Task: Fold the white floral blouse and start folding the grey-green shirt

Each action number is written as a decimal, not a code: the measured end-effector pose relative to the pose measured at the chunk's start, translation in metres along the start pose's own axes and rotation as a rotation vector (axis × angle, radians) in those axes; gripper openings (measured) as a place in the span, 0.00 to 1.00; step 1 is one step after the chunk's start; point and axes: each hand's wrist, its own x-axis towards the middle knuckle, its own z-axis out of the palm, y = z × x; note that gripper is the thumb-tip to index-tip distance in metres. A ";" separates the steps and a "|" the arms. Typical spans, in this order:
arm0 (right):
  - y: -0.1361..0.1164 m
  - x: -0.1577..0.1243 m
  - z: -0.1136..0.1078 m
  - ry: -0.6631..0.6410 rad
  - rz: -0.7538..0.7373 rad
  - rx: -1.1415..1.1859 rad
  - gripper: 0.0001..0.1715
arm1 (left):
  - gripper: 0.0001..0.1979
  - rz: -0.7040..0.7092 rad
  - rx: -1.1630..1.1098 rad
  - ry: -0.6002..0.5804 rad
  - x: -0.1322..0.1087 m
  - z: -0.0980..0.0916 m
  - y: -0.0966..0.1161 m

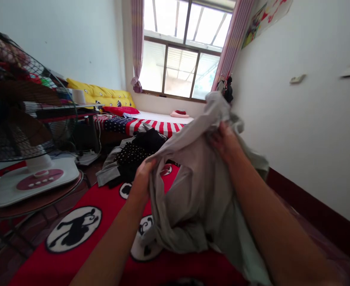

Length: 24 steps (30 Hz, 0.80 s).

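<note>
A light grey garment (192,190) hangs in loose folds between my two hands, above a red blanket (109,234) with black-and-white round animal prints. My left hand (145,174) pinches the garment's edge at its left side. Higher up and farther right, my right hand (227,143) grips the bunched cloth, its fingers partly hidden in the folds. The garment's upper part is blurred by motion, and its exact kind is not clear. Past my left hand, a pile of black and grey clothes (136,155) lies at the blanket's far end.
A fan (37,167) stands on a round stool (61,194) at the left, beside a cluttered table (70,107). Beyond the clothes is a bed with a striped cover (157,128), below the window (180,67). A white wall (306,131) rises on the right.
</note>
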 end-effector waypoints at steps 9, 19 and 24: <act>0.101 -0.156 -0.034 -0.513 0.084 -0.443 0.26 | 0.30 -0.097 0.432 0.222 -0.002 -0.072 -0.081; 0.085 -0.181 -0.012 -0.576 0.317 -0.486 0.33 | 0.44 0.010 0.862 -0.126 -0.024 -0.035 -0.098; 0.038 -0.227 0.028 -0.783 0.345 0.244 0.24 | 0.43 -0.062 0.827 -0.163 -0.015 -0.047 -0.076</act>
